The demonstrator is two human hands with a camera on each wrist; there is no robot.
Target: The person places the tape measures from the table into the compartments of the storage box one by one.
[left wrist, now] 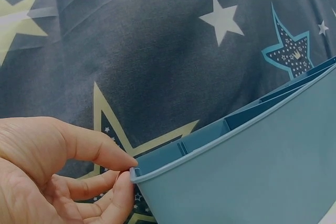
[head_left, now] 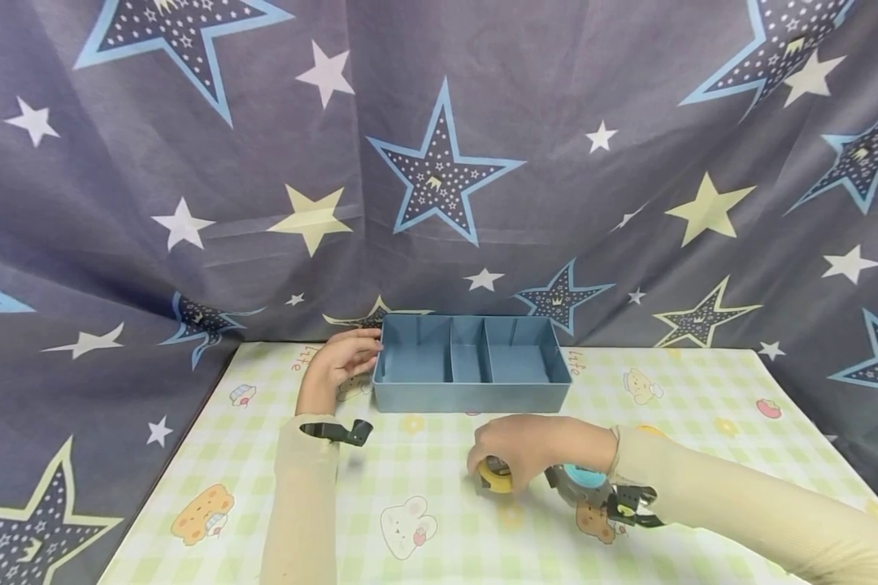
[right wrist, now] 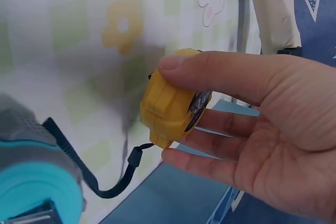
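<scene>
My left hand (head_left: 342,359) pinches the left rim of a blue-grey divided box (head_left: 471,398) between thumb and fingers, close up in the left wrist view. In my right hand (head_left: 521,445) is a yellow tape measure (right wrist: 169,106), gripped by the thumb on one side and the fingers on the other, in front of the box. A black strap (right wrist: 107,192) hangs from its end by a thin cord. Next to it sits a teal and grey tape measure (right wrist: 39,182), partly covered by my right wrist in the head view.
The box has three compartments with two dividers (head_left: 451,351) and stands at the back of the table, near a star-print curtain (head_left: 439,280). A green checked cloth (head_left: 366,504) with cartoon prints covers the tabletop. Black camera mounts sit on both wrists.
</scene>
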